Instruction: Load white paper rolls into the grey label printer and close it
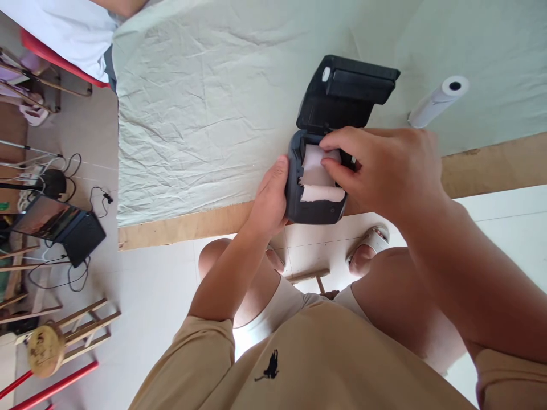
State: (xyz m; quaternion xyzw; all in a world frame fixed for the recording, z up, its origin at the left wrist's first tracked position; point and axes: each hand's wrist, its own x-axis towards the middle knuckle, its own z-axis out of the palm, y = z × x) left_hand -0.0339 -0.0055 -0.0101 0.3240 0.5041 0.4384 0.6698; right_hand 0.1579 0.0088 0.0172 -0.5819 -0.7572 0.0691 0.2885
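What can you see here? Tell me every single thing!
Device with open lid: 1, black, centre
Paper: 1 piece, whitish, inside the device
Paper roll: 1, white, upper right
Cloth: 1, pale green, covering the table
Table edge: 1, light brown, below the cloth
Laptop: 1, black, left
Cables: several, mostly black, around the laptop
Stool: 1, wooden brown, lower left
Red bars: at least 2, lower left
Floor: 1, pale, below
Other person: 1, white clothing, top left
Shirt: 1, tan, bottom
Legs: 2, pale shorts, below the table edge
Left hand: 1, bare, holding the device
Right hand: 1, bare, fingertips at the paper
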